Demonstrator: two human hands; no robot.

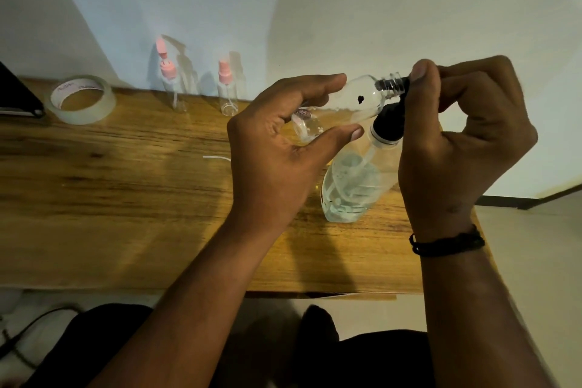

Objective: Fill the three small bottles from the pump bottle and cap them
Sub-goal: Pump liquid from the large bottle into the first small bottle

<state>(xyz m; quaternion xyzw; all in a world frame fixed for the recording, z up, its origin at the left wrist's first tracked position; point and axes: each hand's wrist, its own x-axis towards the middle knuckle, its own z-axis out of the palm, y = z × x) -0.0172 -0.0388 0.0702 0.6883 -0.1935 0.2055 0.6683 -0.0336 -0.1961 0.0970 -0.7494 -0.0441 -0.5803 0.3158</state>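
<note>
I am on the filling step for the first small clear bottle [356, 101]. My left hand [283, 142] holds it tilted almost flat, fingers and thumb curled loosely around its body, its threaded neck meeting the black nozzle of the pump bottle [356, 179] standing on the wooden table [126, 183] at right. My right hand [456, 135] pinches the pump head at that neck. Next: keep neck and nozzle aligned, then press. Two pink-capped spray bottles [226, 88] stand far left, seemingly empty.
</note>
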